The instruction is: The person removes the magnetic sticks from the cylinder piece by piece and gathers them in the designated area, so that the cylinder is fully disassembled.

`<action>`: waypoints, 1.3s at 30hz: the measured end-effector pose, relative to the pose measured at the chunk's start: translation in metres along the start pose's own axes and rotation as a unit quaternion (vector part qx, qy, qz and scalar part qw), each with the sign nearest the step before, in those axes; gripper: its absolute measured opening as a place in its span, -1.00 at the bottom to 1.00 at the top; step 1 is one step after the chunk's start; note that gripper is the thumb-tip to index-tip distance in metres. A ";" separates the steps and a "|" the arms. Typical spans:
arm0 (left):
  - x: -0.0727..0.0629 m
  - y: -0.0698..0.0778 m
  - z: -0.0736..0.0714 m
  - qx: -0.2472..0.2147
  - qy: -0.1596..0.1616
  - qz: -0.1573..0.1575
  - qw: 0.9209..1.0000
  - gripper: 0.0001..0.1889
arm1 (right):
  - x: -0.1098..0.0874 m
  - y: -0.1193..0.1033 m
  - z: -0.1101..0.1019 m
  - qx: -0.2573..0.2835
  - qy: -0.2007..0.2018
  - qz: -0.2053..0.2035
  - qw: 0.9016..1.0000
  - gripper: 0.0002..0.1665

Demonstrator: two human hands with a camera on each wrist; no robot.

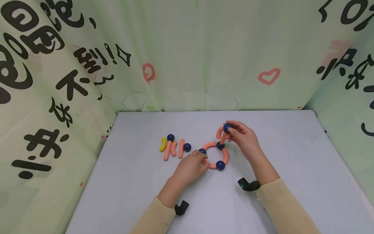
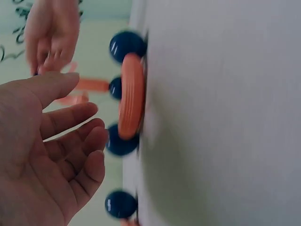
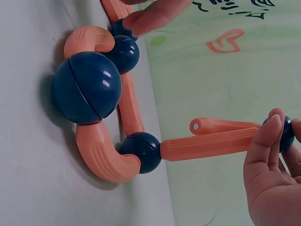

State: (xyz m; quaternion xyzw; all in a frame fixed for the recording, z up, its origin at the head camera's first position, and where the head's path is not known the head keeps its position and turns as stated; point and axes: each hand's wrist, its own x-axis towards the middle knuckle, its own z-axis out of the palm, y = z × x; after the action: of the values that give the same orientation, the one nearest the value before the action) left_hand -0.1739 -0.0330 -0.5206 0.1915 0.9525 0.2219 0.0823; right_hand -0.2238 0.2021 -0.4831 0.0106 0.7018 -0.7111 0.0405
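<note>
The ring [image 1: 226,156], built of curved orange rods and blue balls, lies flat on the table [image 1: 122,195], right of the loose parts. The right hand [image 1: 243,139] pinches the top ball [image 1: 227,127] between thumb and fingers. A straight rod [image 3: 207,147] stands between this ball and the ring's far ball [image 3: 142,151]. A curved rod [image 1: 219,132] hangs from the top ball, its lower end free. The left hand [image 1: 190,166] is half open, fingers loosely bent, beside the ring's left ball [image 1: 202,151]; it grips nothing, though fingertip contact cannot be confirmed. A yellow piece [image 1: 163,144] marks the left end of the loose parts.
</note>
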 end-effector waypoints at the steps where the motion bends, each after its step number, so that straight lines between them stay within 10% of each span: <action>1: 0.001 0.005 0.005 0.009 -0.004 0.018 1.000 -0.60 | 0.000 0.000 0.000 0.003 -0.002 -0.002 1.000 -0.39; 10: 0.007 0.025 0.027 0.078 0.000 0.091 0.993 -0.54 | 0.000 0.002 -0.001 0.026 -0.032 -0.020 0.999 -0.42; 24: 0.018 0.036 0.027 0.127 -0.045 0.071 0.988 -0.53 | 0.002 0.002 -0.002 -0.047 -0.035 -0.013 0.998 -0.53; 39: 0.015 -0.004 0.014 0.110 -0.043 0.111 0.987 -0.63 | -0.003 0.003 -0.008 -0.145 -0.041 0.005 0.989 -0.42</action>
State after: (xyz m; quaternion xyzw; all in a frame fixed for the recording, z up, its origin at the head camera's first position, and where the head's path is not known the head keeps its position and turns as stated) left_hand -0.1856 -0.0249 -0.5359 0.3129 0.9396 0.1154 0.0768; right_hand -0.2214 0.2103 -0.4864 -0.0212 0.7954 -0.6012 0.0738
